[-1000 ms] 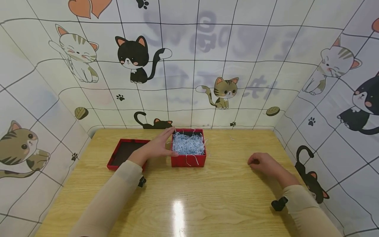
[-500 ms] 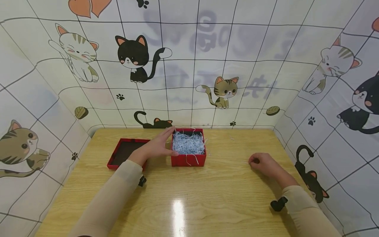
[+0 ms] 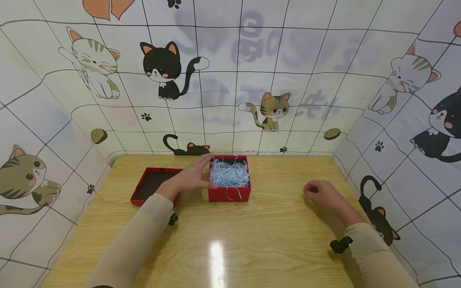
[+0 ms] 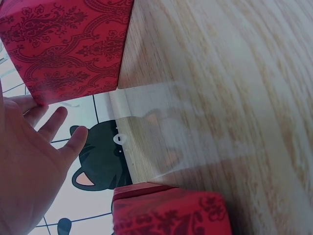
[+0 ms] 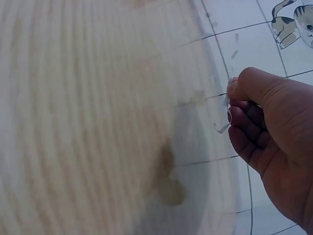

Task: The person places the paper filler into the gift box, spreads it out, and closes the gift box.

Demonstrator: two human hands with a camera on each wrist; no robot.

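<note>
Right hand [image 5: 283,127] pinches a pale strand [image 5: 223,129] (likely light and limp; grip one end). Left hand [image 3: 189,179], spread wide, touches the red box [image 3: 229,195], presumably stiff-walled.

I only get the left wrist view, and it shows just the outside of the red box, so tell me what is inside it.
Observer: From the head view, the red box holds pale blue paper shreds.
Operator: There is no right hand in my picture. Report on it.
Observer: In the right wrist view, the right hand pinches a thin whitish strip.
Operator: Now tell me how the lid lies.
Observer: In the head view, the lid lies with its dark inside facing up.
</note>
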